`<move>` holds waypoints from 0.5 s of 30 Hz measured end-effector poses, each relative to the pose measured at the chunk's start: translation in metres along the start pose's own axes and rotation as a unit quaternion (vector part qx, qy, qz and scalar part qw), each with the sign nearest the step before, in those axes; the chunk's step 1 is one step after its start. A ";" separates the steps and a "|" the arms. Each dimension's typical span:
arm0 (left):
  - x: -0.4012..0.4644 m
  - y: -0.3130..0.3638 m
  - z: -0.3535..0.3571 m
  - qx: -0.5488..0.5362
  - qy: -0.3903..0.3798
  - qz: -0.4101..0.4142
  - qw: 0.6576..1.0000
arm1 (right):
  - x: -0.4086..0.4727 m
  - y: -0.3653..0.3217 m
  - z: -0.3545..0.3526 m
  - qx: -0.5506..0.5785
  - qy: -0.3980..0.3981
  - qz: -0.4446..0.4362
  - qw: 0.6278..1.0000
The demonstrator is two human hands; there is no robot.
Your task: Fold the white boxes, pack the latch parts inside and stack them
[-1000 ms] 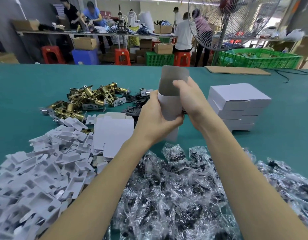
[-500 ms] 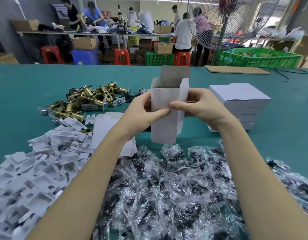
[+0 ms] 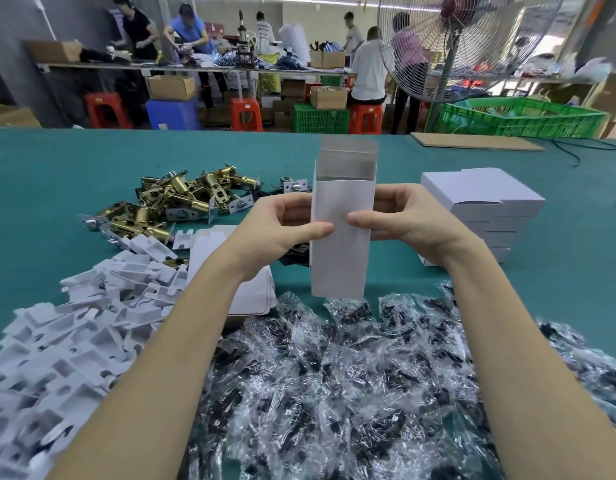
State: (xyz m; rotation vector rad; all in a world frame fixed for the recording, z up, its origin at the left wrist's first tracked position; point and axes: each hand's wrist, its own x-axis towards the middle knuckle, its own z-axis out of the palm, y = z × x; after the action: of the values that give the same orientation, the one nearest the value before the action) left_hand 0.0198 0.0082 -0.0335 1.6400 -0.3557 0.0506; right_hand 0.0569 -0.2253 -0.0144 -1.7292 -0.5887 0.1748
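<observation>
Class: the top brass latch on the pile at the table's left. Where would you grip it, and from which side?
Judging from the head view, grip the brass latch round its rounded barrel, coming from above. It lies uppermost on the pile, with other latches tangled below and beside it, so only the top side looks free.

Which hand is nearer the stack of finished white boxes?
Right. The right hand grips the upright box just beside the stack of finished white boxes; the left hand grips the box's far side, away from the stack.
</observation>
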 end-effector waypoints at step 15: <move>0.002 0.000 0.003 0.025 0.005 0.010 1.000 | 0.001 -0.002 0.009 -0.006 0.047 -0.002 0.999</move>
State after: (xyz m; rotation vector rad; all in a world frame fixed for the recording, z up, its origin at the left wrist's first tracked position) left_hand 0.0215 0.0051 -0.0335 1.6850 -0.3662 0.0839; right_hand 0.0537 -0.2167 -0.0144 -1.7374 -0.5255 0.0877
